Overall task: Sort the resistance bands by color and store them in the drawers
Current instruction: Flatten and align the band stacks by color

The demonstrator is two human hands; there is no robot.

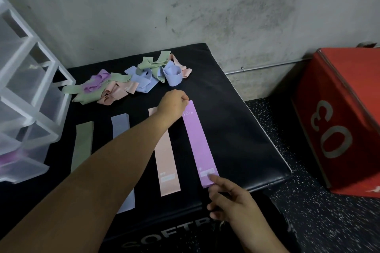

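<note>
My left hand point(173, 102): fingers curled tight, pinching the far end of the purple band point(200, 141).
My right hand point(232, 201): index fingertip on the band's near end; I cannot tell if the thumb pinches underneath.
Purple band: flat on the black plyo box point(236, 109), rightmost beside the peach band point(166, 154), blue band point(121, 125) and green band point(82, 144).
Unsorted pile point(131, 76): at the far edge.
Clear drawer unit point(26, 88): left.

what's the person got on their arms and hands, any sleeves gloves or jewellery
Nothing that shows: the left hand and right hand are bare, with no gloves, rings or watch, and no sleeves in view.
</note>
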